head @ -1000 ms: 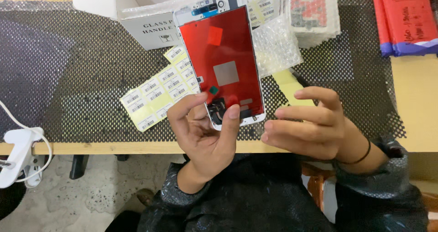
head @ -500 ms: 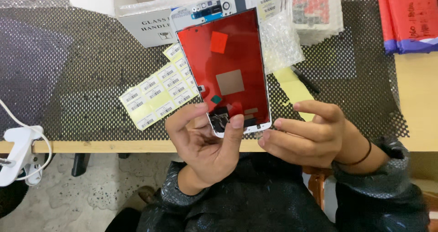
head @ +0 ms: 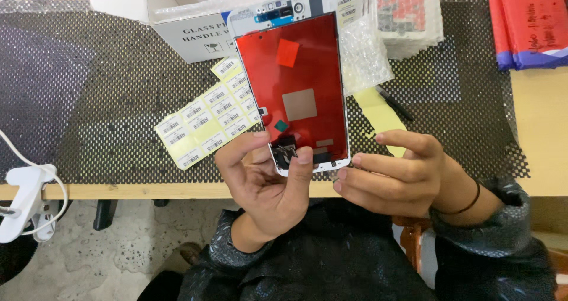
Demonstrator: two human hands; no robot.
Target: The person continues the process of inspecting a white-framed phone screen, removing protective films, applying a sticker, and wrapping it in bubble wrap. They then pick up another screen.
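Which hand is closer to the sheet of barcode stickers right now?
Left. The left hand grips the phone screen panel just right of the sticker sheet; the right hand sits beyond the panel's far side.

The phone screen part [head: 293,82] is bright red on its back with a white edge, a small grey square and a little green dot. The mat [head: 106,82] is black with tiny holes all over. The sticker sheet [head: 204,120] is yellow with white labels striped in black. The packets [head: 529,20] are red and blue. The table [head: 541,129] is light brown.
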